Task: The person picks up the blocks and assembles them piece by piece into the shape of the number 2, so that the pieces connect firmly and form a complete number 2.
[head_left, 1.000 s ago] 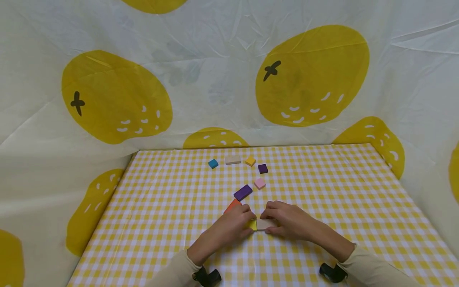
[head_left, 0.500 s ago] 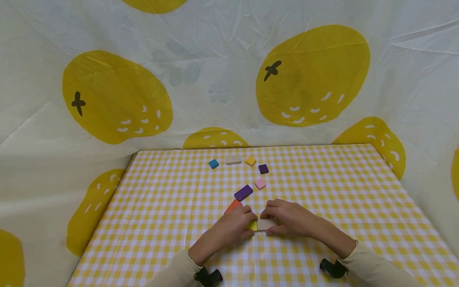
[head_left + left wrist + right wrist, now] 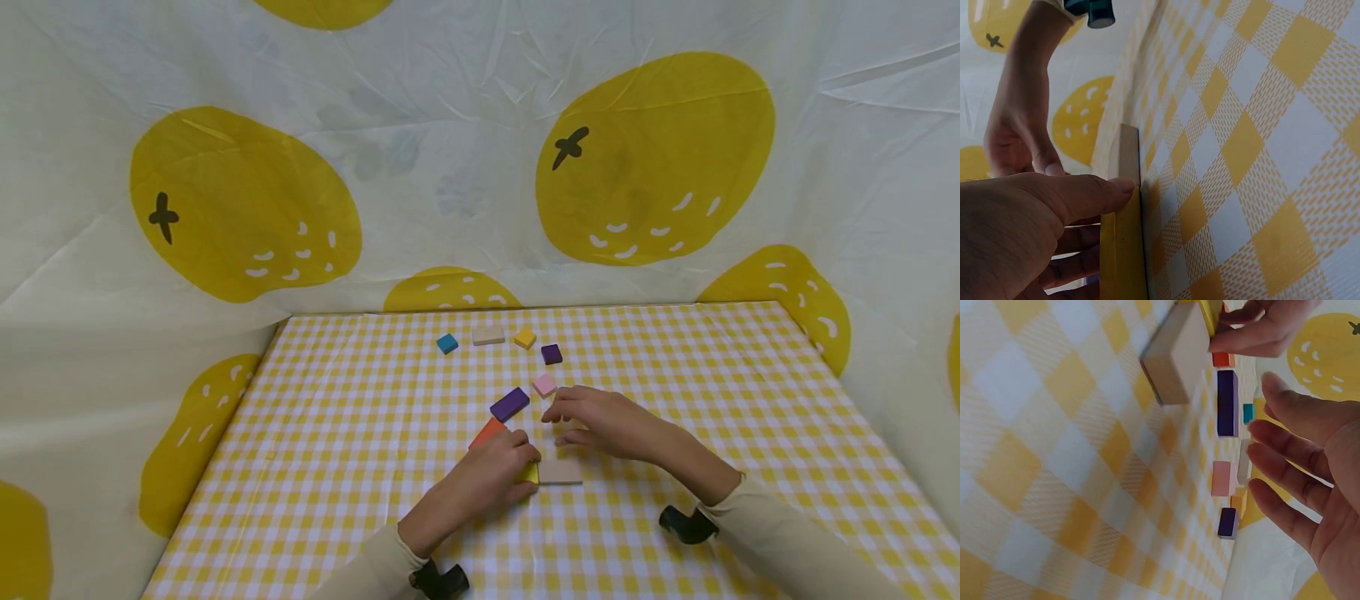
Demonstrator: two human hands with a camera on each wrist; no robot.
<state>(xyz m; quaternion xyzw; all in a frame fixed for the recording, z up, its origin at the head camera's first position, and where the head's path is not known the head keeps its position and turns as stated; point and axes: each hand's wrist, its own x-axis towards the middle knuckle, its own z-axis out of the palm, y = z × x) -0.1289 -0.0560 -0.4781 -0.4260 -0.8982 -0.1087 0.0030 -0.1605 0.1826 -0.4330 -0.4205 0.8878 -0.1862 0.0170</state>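
Note:
A yellow block [image 3: 530, 472] lies flat on the cloth, its left part hidden beneath my left hand [image 3: 487, 467]. Thumb and fingers pinch its long sides, as the left wrist view shows on the yellow block [image 3: 1122, 244]. End to end with it, on its right, sits a plain wooden block [image 3: 560, 472]. My right hand [image 3: 611, 425] hovers above and behind that wooden block, fingers apart and holding nothing. Just beyond my left hand is an orange block [image 3: 487, 432], partly covered, then a long purple block [image 3: 510, 404] set at a slant.
A pink square block [image 3: 544, 386] lies past my right fingertips. Farther back are a dark purple square [image 3: 551, 354], a yellow-orange square [image 3: 525, 338], another wooden block [image 3: 488, 335] and a blue square [image 3: 447, 343]. A fruit-printed curtain [image 3: 450, 167] hangs behind the checkered table [image 3: 337, 467].
My right hand has let go of the plain wooden block and risen away from it, toward the back. The left hand stays on the yellow block.

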